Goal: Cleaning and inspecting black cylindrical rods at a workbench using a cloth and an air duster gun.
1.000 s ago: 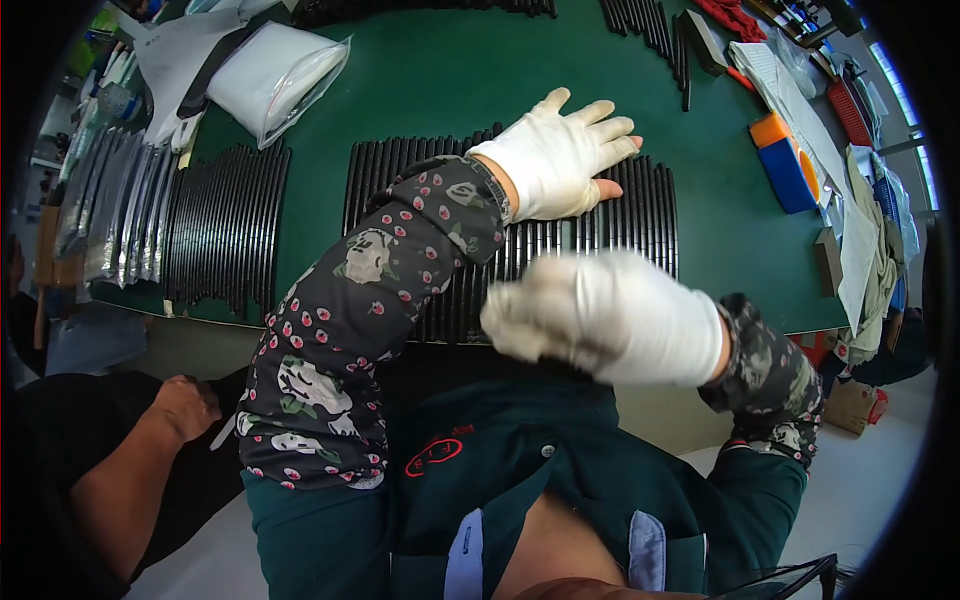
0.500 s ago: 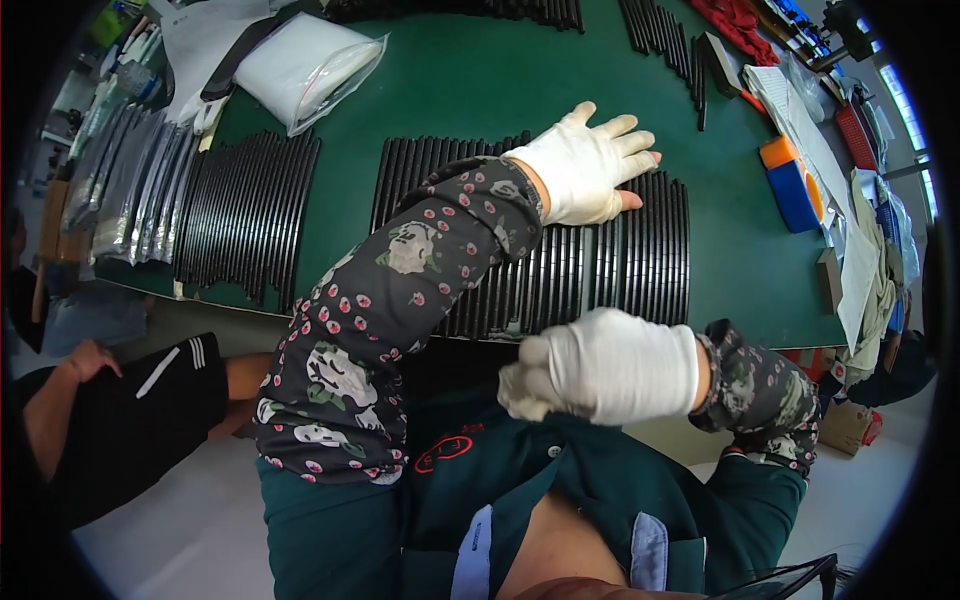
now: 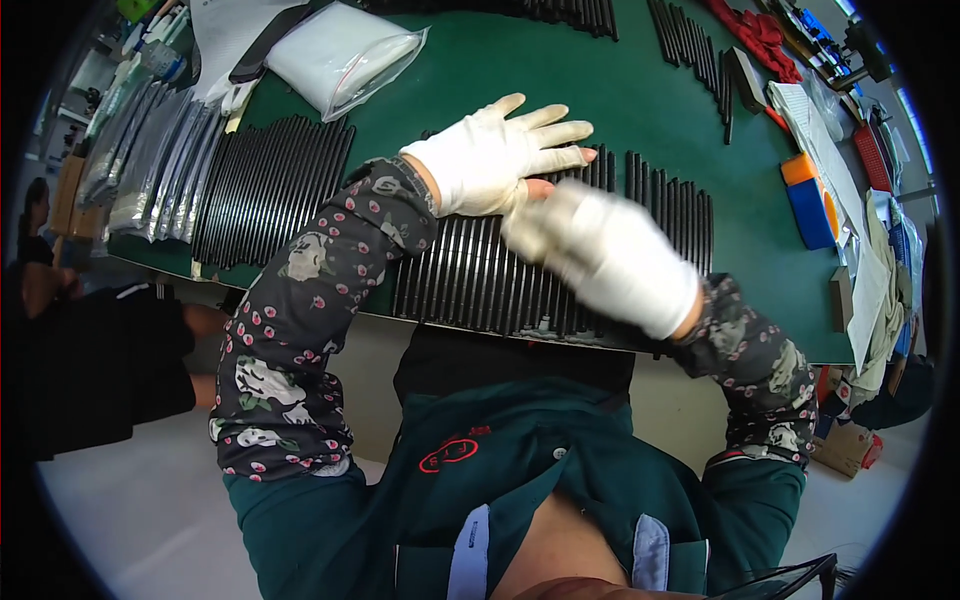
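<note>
- A row of long black plastic strips [image 3: 480, 280] lies at the near edge of the green-topped counter [image 3: 640, 110].
- A second black strip row [image 3: 270, 185] lies to its left.
- A clear plastic bag of white material [image 3: 345, 55] lies behind that.

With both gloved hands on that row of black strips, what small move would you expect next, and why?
Probably the right hand slides across the row of thin black strips, evening them, while the left hand lies flat on them; the right looks blurred mid-sweep.

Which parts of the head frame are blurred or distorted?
Head view: the right hand is smeared by motion blur; the left hand lies sharp, flat on the black strips. Fisheye bends the green table edges near the rim, with dark vignetted corners. Lighting is even; the clear bag shows slight sheen.
</note>
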Motion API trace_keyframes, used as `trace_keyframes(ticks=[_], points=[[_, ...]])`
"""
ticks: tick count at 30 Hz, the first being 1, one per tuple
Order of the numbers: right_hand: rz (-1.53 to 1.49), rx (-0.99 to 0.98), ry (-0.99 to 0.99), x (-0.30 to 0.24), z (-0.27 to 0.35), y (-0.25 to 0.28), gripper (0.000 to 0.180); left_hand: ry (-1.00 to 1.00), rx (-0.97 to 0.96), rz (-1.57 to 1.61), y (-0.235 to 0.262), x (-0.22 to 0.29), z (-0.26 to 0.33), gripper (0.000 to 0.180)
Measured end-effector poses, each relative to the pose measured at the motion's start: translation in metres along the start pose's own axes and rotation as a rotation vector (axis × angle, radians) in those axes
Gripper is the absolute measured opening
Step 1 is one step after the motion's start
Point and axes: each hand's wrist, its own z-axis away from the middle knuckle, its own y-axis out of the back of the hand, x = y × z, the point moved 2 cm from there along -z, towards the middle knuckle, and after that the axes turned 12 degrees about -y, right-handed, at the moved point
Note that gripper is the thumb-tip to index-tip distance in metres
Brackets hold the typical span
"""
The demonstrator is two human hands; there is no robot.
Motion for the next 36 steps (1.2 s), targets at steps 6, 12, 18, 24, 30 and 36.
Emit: trace_keyframes(ticks=[6,12,18,24,30,36], points=[[-0.153,-0.466,0.219,-0.044,0.026,0.004,0.007,-0.009,0.028,0.078,-0.001,0.001,-0.003,0.06],[-0.214,-0.297,0.106,-0.031,0.006,-0.023,0.019,0.015,-0.007,0.074,-0.001,0.001,-0.003,0.058],[-0.261,-0.156,0.168,-0.04,-0.017,-0.012,0.01,-0.005,0.005,0.011,-0.005,-0.003,-0.001,0.056],[-0.198,-0.63,0.23,-0.065,0.011,-0.033,0.008,0.032,0.012,0.077,-0.001,0.003,-0.004,0.055],[-0.157,-0.251,0.068,-0.041,-0.021,-0.042,0.011,0.039,-0.002,0.073,0.001,0.001,-0.005,0.055],[-0.326,-0.446,0.108,-0.058,-0.012,-0.009,0.009,0.036,0.186,-0.012,0.0,0.003,0.002,0.058]])
